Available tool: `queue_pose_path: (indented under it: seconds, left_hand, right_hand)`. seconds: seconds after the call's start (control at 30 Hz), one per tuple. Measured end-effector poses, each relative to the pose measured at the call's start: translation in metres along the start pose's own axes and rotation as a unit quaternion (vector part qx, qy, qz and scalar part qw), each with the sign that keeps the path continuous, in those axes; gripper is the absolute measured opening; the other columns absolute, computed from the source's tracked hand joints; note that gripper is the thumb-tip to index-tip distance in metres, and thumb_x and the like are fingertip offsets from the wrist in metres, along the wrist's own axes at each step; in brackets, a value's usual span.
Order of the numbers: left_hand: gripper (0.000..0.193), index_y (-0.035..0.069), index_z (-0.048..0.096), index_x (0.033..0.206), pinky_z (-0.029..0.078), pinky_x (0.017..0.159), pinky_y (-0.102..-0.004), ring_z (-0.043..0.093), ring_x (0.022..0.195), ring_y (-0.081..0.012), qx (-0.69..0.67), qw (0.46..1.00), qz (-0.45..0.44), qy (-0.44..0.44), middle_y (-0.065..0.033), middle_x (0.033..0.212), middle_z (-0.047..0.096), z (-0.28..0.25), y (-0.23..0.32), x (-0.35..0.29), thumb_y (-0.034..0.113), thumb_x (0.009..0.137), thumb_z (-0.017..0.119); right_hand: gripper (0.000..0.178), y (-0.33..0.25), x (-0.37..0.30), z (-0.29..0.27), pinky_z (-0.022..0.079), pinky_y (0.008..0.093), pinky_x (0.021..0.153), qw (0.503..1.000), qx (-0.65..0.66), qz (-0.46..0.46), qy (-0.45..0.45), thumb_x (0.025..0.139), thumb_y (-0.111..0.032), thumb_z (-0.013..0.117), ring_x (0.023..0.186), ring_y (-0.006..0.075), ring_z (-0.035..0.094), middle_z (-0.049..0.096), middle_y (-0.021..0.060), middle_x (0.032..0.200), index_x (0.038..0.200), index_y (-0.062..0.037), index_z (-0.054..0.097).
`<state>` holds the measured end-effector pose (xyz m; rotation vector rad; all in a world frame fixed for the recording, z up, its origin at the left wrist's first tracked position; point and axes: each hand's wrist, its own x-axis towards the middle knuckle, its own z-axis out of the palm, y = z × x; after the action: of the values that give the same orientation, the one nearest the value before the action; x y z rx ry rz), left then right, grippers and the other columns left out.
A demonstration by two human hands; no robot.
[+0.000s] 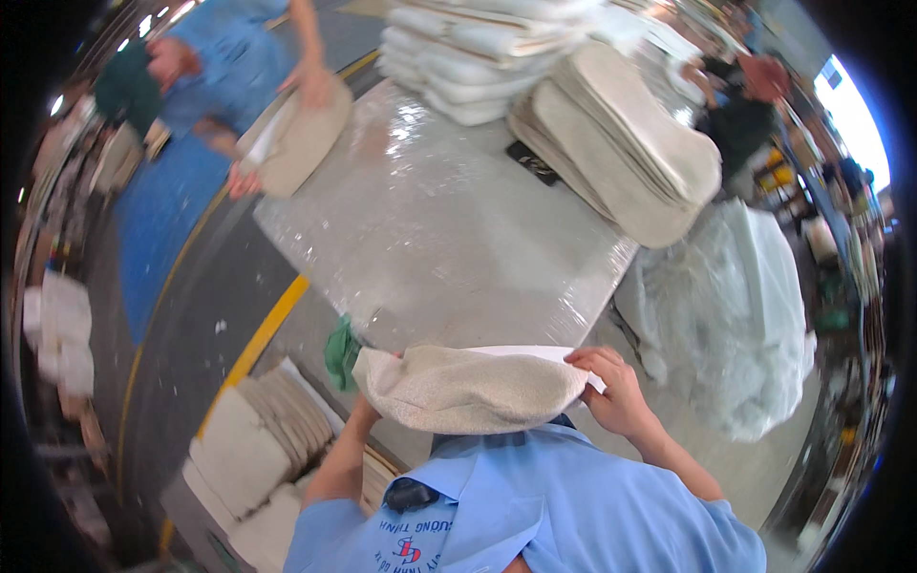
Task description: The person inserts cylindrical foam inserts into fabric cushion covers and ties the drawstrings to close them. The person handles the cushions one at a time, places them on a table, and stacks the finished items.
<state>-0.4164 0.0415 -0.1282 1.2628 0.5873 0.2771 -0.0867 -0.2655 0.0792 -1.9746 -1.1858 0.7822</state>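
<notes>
A beige fabric cushion cover with a white inner piece showing along its far edge is held up in front of my chest, at the near side of the table. My right hand is closed on its right end, fingers over the white edge. At the left end my left hand grips the cover from beneath, its fingers mostly hidden behind the fabric. The cover bulges and creases between my hands.
The plastic-wrapped table carries stacked beige cushions and white folded pieces. A co-worker handles a beige cushion at far left. Clear plastic bulges at right; more cushions stand at lower left. A green cloth hangs nearby.
</notes>
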Motion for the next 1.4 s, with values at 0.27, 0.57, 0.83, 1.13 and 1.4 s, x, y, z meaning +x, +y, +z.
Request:
queue_pose_path:
  seconds: [0.27, 0.57, 0.83, 1.13, 1.4]
  left_hand:
    - [0.046, 0.009, 0.068, 0.126, 0.045, 0.108, -0.0499, 0.06, 0.124, -0.0397, 0.415, 0.887, 0.182, -0.084, -0.0166, 0.127, 0.067, -0.018, 0.021, 0.023, 0.022, 0.084, 0.079]
    - [0.044, 0.007, 0.067, 0.126, 0.048, 0.103, -0.0502, 0.063, 0.118, -0.041, 0.402, 0.887, 0.208, -0.092, -0.0179, 0.122, 0.07, -0.031, 0.042, 0.019, 0.021, 0.086, 0.076]
    - [0.042, 0.006, 0.067, 0.126, 0.05, 0.1, -0.0493, 0.065, 0.114, -0.0411, 0.399, 0.895, 0.12, -0.159, -0.0183, 0.119, 0.071, -0.044, 0.054, 0.014, 0.021, 0.087, 0.074]
    - [0.04, 0.003, 0.065, 0.127, 0.055, 0.091, -0.0422, 0.071, 0.103, -0.0342, 0.722, 0.68, 0.003, -0.126, -0.017, 0.106, 0.073, -0.074, 0.215, 0.1, 0.023, 0.093, 0.07]
    - [0.043, 0.003, 0.061, 0.117, 0.051, 0.076, -0.0359, 0.066, 0.09, -0.0292, 0.544, 0.652, 0.321, -0.42, -0.0129, 0.103, 0.065, 0.187, 0.295, 0.019, 0.021, 0.083, 0.081]
  right_hand:
    - [0.025, 0.018, -0.02, 0.044, 0.034, 0.051, 0.114, 0.958, -0.132, 0.049, 0.248, 0.083, -0.011, 0.068, 0.135, 0.0343, 0.05, 0.06, 0.0097, 0.138, 0.108, -0.0092, 0.068]
    - [0.019, 0.012, -0.024, 0.077, 0.037, 0.0512, 0.11, 0.949, -0.042, 0.038, 0.311, 0.087, -0.016, 0.072, 0.129, 0.0324, 0.052, 0.061, 0.0073, 0.137, 0.105, -0.0105, 0.069]
    - [0.016, -0.029, -0.026, 0.096, 0.023, 0.0675, 0.116, 0.887, -0.193, 0.048, 0.416, 0.088, -0.02, 0.074, 0.141, 0.0414, 0.04, 0.049, 0.0118, 0.148, 0.103, -0.0134, 0.072]
    - [0.016, -0.079, -0.046, 0.115, 0.056, 0.0384, 0.08, 0.874, -0.004, -0.024, 0.485, 0.087, -0.006, 0.072, 0.093, 0.0295, 0.069, 0.069, 0.0082, 0.108, 0.103, -0.0078, 0.071]
    - [0.025, -0.087, -0.041, 0.133, 0.056, 0.0398, 0.087, 0.86, 0.044, -0.032, 0.507, 0.084, -0.001, 0.074, 0.104, 0.0295, 0.068, 0.067, 0.0092, 0.118, 0.108, -0.0083, 0.072]
